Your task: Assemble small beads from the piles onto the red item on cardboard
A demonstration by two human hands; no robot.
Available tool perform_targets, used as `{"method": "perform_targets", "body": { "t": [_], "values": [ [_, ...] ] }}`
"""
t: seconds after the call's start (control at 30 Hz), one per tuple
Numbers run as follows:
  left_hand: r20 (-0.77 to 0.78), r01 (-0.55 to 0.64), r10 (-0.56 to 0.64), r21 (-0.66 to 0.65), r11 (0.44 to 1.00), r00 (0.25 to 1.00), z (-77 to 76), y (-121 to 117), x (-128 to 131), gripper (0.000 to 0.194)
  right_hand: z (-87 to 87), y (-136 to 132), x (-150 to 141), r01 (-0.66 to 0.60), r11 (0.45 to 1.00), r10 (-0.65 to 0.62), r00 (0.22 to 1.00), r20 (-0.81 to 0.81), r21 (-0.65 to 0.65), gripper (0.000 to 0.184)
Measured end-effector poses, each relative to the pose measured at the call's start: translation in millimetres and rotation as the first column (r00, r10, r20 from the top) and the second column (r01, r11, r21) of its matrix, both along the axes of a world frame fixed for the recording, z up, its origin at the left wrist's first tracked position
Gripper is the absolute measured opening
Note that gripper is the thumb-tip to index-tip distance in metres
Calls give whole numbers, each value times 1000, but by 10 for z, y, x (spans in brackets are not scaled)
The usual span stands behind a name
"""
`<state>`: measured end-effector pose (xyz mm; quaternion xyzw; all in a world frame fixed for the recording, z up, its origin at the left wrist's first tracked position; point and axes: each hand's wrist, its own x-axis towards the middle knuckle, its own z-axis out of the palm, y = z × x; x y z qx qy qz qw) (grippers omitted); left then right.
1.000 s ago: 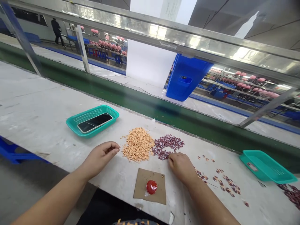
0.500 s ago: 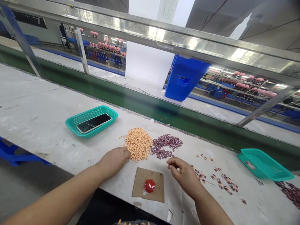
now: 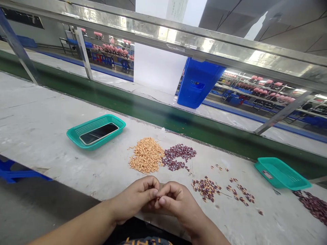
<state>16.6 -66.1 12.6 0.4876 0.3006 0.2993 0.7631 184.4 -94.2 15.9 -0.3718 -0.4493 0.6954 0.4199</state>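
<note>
Now together, fingertip to fingertip, at bottom centre

Counted: two bare hands, left hand (image 3: 139, 195) and right hand (image 3: 176, 200), both closed in thumb-and-finger pinches over one brown cardboard square (image 3: 157, 211); anything between the fingertips too small to tell. At centre, one heap of small orange pieces (image 3: 148, 156) touching one heap of dark purple pieces (image 3: 180, 153), both too many to count. Right of the hands, one pile of purple-and-orange pieces (image 3: 206, 189); above it, four loose ones. Two teal plastic baskets: one left of centre (image 3: 95, 144) with one black-screened phone (image 3: 99, 133) inside, one at right (image 3: 282, 175) beside a dark red mass of pieces (image 3: 313, 206). At upper right of centre, one blue plastic bin (image 3: 196, 88).

Different from half a second ago: hands brought together, left from the orange heap's edge, right from beside the cardboard. Covered by fingers, the glossy red dome; fully in view, the purple-and-orange pile, formerly partly behind the right arm. Gone from upper left, one dark-clothed person.
</note>
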Motion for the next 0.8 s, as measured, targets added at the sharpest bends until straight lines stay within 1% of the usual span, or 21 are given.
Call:
{"method": "perform_targets", "body": {
  "t": [0.03,0.1,0.2,0.27,0.33,0.37,0.4,0.43,0.47,0.5,0.53,0.57,0.6,0.67,0.73,0.8],
  "values": [
    [40,3,-2,-48,999,999,-29,-27,23,31,-19,-13,-20,7,1000,-8,998,-59,-28,19],
    [107,29,-18,-98,995,994,-81,-57,42,33,-72,-41,-34,23,998,-32,991,-129,-66,20],
    [196,70,-43,-137,988,980,-147,-73,42,32,-143,-92,-28,35,997,-45,986,-163,-67,21],
    [235,85,-45,-162,983,971,-175,-81,43,33,-155,-118,-8,36,998,-44,987,-152,-53,22],
    [233,82,-41,-169,982,972,-186,-88,43,34,-131,-126,42,51,998,-53,996,-71,-29,22],
    [220,64,-27,-166,984,975,-185,-89,39,34,-109,-122,79,73,997,-73,997,21,6,21],
    [200,32,1,-162,986,980,-182,-89,32,33,-83,-114,120,97,993,-105,982,154,60,18],
    [177,-9,38,-161,987,984,-177,-87,22,32,-56,-103,162,115,984,-153,938,311,134,14],
    [154,-52,78,-168,984,985,-173,-84,9,31,-32,-92,200,112,968,-207,860,466,224,10],
    [135,-94,120,-182,979,984,-170,-82,-6,29,-13,-81,230,76,947,-258,761,595,313,8],
    [118,-131,156,-201,971,981,-169,-80,-21,28,-1,-73,249,15,921,-301,661,688,388,10],
    [104,-156,181,-216,964,978,-170,-80,-35,27,3,-67,256,-59,895,-331,577,747,442,13],
    [94,-176,201,-223,959,975,-171,-83,-46,26,-1,-64,254,-134,867,-355,510,784,479,15],
    [81,-206,229,-224,953,970,-174,-96,-60,24,-25,-63,230,-253,819,-393,405,825,515,17],
    [67,-215,236,-229,949,969,-175,-115,-61,23,-58,-63,200,-325,787,-433,312,846,524,17],
    [54,-213,232,-241,947,971,-176,-132,-51,23,-84,-58,177,-370,769,-467,233,853,522,15]
  ]
}}
